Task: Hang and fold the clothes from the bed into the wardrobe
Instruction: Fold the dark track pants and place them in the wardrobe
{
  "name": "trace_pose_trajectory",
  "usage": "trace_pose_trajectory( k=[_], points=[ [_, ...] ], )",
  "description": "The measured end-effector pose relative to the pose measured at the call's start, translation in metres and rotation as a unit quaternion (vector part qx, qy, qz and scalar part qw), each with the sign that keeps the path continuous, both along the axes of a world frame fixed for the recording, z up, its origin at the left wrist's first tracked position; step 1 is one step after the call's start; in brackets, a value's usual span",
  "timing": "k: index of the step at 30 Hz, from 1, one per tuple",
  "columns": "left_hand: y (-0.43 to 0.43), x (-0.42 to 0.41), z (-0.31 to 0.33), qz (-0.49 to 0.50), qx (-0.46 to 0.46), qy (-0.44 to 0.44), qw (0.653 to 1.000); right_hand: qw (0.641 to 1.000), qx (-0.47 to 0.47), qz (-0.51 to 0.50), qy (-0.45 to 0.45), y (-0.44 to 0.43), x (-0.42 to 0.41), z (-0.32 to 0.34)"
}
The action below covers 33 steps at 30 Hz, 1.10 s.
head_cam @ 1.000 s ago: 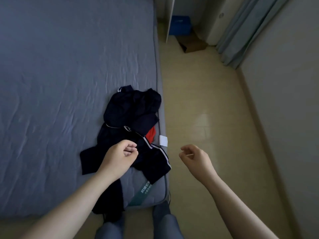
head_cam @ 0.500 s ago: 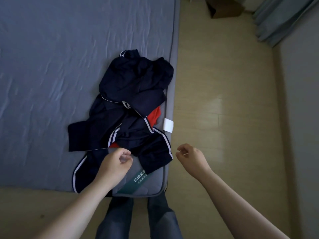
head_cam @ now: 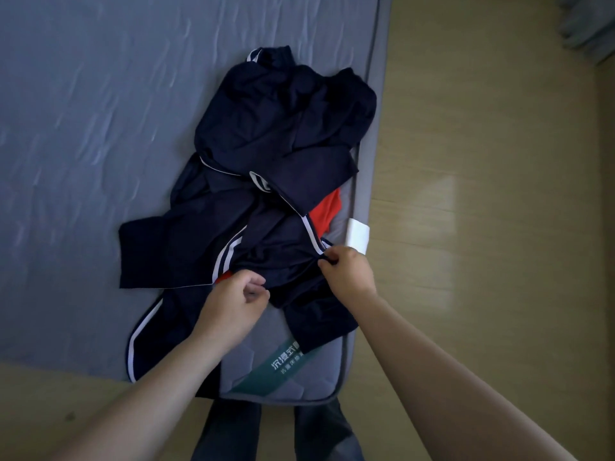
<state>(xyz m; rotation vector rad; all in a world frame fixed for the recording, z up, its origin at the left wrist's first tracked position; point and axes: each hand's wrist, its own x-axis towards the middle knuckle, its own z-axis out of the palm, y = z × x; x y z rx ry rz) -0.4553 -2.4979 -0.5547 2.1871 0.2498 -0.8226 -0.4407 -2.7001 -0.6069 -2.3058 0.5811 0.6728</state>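
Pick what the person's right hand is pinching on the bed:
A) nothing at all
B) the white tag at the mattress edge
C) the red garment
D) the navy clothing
D: the right hand pinches a fold of the navy clothing just beside its white stripes.

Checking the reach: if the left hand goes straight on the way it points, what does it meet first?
The left hand would first meet the bunched navy garment just ahead of it; whether it already touches is unclear.
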Motion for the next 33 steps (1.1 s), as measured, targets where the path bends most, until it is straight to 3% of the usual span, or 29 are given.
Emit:
trace_pose_trajectory(
  k=[8, 14, 22, 29, 33],
  points=[
    [0.018, 0.017, -0.037, 0.007, 0.006, -0.005, 1.000, 0.999, 0.031, -0.007, 0.012, 0.020, 0.028, -0.057],
    [0.034, 0.013, -0.044, 0.019, 0.007, -0.009, 1.000, 0.998, 0.038, -0.016, -0.057, 0.023, 0.023, -0.030],
    [0.043, 0.027, 0.019, 0.027, -0.013, -0.067, 0.997, 0.987, 0.067, 0.003, -0.149, -0.002, 0.019, 0.103],
    [0.045, 0.049, 0.127, 0.028, -0.045, -0.138, 0.989, 0.959, 0.061, 0.059, -0.269, 0.003, 0.040, 0.260],
    [0.047, 0.061, 0.193, 0.017, -0.049, -0.180, 0.982, 0.935, 0.074, 0.042, -0.345, 0.007, 0.051, 0.353]
  ],
)
